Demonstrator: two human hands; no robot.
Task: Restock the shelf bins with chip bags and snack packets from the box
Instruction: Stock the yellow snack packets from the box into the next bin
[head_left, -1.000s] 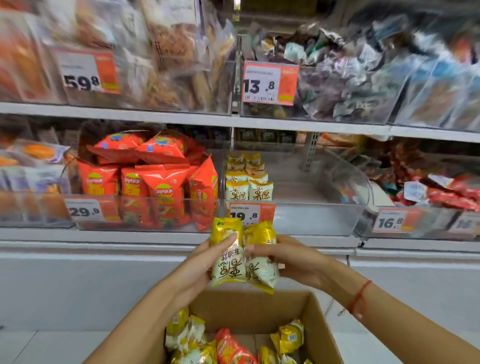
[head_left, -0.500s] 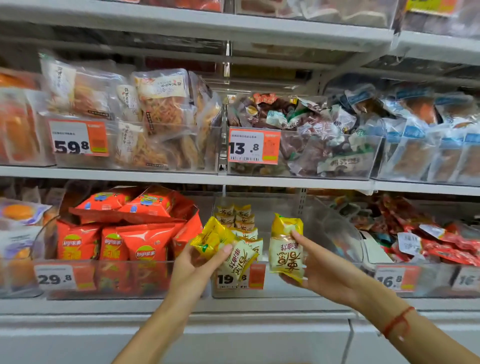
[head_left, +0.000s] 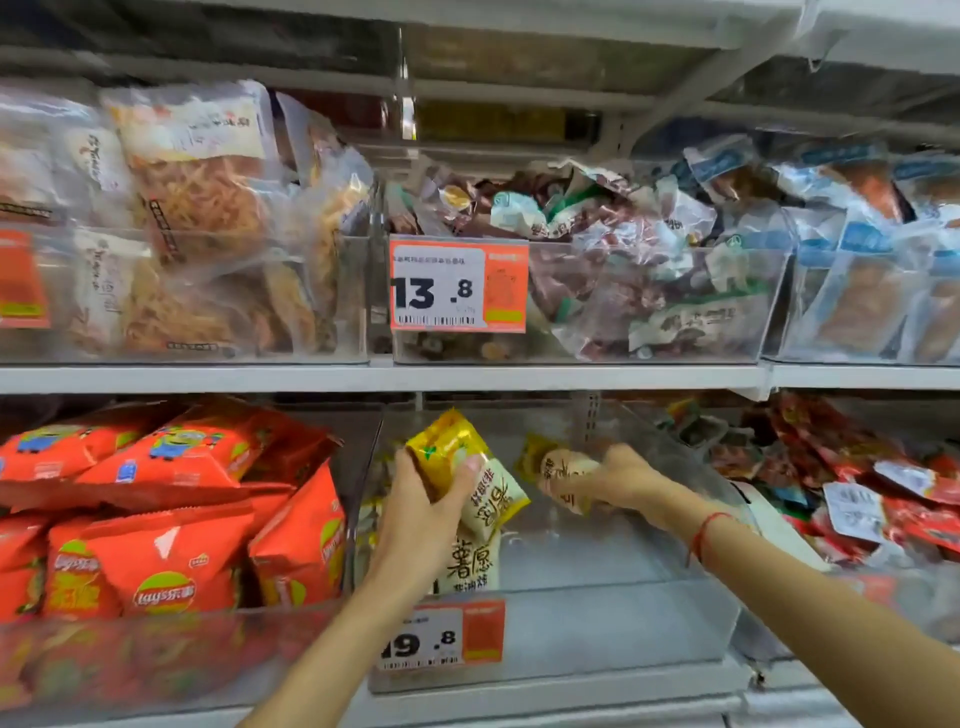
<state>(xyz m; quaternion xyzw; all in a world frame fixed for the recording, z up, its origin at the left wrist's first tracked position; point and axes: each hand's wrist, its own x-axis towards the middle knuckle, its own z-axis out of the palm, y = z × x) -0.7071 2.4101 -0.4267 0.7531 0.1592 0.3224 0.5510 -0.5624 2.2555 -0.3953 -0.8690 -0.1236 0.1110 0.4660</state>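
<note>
A person's left hand (head_left: 421, 512) holds a grip on a yellow-and-white snack packet (head_left: 467, 470), fingers curled round its yellow top, above the near left part of a clear shelf bin (head_left: 623, 631) on the lower shelf. The right hand (head_left: 613, 475) reaches deeper into the same bin, its grip closed round a second packet (head_left: 558, 467) of the same kind; a red string bracelet (head_left: 704, 532) circles that wrist. Below the left hand, more packets (head_left: 470, 564) stand in a row against the bin's left wall, while the bin's floor to the right of them lies open as far as the curved right wall. An orange price tag (head_left: 441, 636) reading 19.8 hangs on the front edge. Just beside it on the left, a bin holds red chip bags (head_left: 166, 566) piled above its rim. On the shelf above, a tag (head_left: 457, 286) reading 13.8 fronts a bin of mixed wrapped snacks (head_left: 623, 270).
</note>
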